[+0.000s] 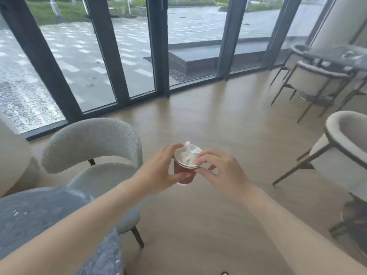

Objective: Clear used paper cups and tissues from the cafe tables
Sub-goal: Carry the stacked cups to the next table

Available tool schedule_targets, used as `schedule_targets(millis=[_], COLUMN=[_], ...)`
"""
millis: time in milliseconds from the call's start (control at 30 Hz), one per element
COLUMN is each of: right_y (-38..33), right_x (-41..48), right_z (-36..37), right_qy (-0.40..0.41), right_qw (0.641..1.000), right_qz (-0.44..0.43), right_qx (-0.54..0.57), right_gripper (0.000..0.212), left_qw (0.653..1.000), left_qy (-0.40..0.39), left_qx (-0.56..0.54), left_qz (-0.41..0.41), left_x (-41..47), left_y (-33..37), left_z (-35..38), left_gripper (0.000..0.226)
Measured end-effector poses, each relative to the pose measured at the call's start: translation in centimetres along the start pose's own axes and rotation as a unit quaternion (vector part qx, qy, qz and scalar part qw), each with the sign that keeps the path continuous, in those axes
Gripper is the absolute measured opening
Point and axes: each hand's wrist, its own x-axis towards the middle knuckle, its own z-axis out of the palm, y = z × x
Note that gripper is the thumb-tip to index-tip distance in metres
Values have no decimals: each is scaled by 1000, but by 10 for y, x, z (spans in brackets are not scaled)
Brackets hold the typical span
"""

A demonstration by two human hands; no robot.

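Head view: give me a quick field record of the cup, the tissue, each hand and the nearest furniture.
paper cup: upright, held in the air over the floor, off any table
tissue: crumpled, stuffed inside the cup
left hand: grips the cup's side
right hand: fingertips at the rim and tissue; grip unclear
table: grey marbled, lower left
chair: grey, beside that table

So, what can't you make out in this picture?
Head view:
- Lower part of the red-brown paper cup: hidden by the left hand.
- What lies beneath the crumpled white tissue inside it.
- What sits on the far dark table: blurred.
- Grey marble table: cut off by the left edge.
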Motion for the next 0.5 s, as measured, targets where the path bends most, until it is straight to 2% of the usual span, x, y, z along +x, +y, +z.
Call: schedule_targets(millis=[233, 500], right_y=[94, 184], right_x=[-12, -40], right_z=[-93, -204], right_qy=[35, 96], right_qw=[997, 986], right_qz=[54, 106], right_qx=[-32, -89], right_gripper=[15, 13], left_qw=[998, 988], left_qy=[-40, -83], left_qx=[6, 20], left_qz=[51, 128], left_x=[103, 218], left_y=[62, 153], left_z=[74, 159], left_gripper=[67, 69])
